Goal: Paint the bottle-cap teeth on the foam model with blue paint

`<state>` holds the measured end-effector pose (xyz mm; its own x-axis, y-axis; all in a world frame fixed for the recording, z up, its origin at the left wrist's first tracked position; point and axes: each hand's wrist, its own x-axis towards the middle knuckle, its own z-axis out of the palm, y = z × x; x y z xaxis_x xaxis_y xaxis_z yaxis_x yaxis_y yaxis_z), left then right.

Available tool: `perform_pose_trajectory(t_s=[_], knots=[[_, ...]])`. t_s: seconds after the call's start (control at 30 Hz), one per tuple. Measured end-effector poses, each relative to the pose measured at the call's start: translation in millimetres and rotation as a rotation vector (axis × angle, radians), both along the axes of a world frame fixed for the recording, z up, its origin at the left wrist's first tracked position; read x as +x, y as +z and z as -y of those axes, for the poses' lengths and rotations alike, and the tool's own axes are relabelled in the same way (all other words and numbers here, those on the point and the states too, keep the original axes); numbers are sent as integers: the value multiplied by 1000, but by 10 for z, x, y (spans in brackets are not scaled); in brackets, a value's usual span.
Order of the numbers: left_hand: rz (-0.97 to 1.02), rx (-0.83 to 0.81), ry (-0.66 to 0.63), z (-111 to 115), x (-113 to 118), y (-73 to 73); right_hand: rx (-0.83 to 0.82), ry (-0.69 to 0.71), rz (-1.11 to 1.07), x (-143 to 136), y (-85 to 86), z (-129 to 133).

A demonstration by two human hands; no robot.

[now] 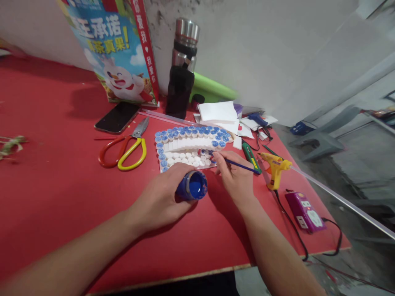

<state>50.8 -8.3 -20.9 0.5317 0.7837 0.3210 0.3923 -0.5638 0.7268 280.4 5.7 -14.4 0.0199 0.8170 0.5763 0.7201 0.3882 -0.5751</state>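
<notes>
Two Hands [200,183] Worked Close Together Mid-Table

The left hand [165,195] was wrapped around a blue paint jar [191,187], its open mouth showing; whether its base touched the red table [185,246] could not be told; the right hand [236,176] pinched a paintbrush [240,165] between thumb and fingers, the tip over the white discs of the craft piece [180,144], though contact was too small to make out. The piece lay flat just beyond both hands; blue discs lined its left and far edges, and the left hand hid part of its near edge.

Red surface spread from the jar to the table's near edge, and more to the left of the left forearm; the scissors [135,136] lay left of the piece, with a phone [117,118] just behind them; the far side was tighter, with a black bottle [180,90] and white papers [217,112] near the piece; to the right, a green cutter [250,156] lay close by the brush handle, then a yellow glue gun [274,172], and a purple box [305,211] sat near the table's right edge.
</notes>
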Motion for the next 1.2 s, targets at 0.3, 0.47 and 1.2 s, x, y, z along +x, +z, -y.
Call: perform_pose_trajectory(t_s=[0.3,0.47,1.2], knots=[[9,16,-7,-11,5,-2,-3,19,14,-7,-3,-13],[6,14,-3,0,-4,0,15,-1,15,-3,-9,0],[9,11,-9,-7,-8,-14,181,-30,177,6,-66,45]])
